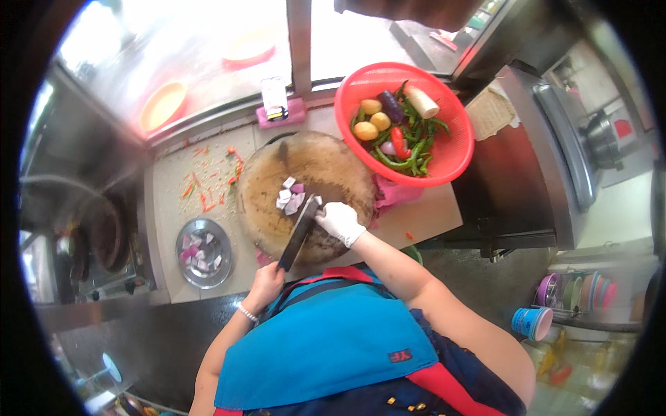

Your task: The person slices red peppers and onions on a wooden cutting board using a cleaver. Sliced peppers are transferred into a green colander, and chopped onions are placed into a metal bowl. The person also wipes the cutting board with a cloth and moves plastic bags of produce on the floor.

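Observation:
My left hand (268, 283), bare with a beaded bracelet at the wrist, grips the handle of a kitchen knife (300, 231). The blade slants across a round wooden chopping block (333, 156). On the block, cut purple onion pieces (291, 198) lie in a small group left of the blade tip. My right hand (339, 222), in a white glove, rests over the block with curled fingers beside the blade near its tip. A small pale piece (318, 199) shows at those fingertips; whether they pinch it is hidden. A shiny round dish (229, 260) with more onion pieces stands left of the block.
A red plastic basket (458, 156) of green peppers, potatoes and other vegetables stands behind the block, at right. Pink cloth (398, 192) lies under it. Red pepper scraps and seeds (208, 182) litter the counter. A phone (274, 99) leans by the window.

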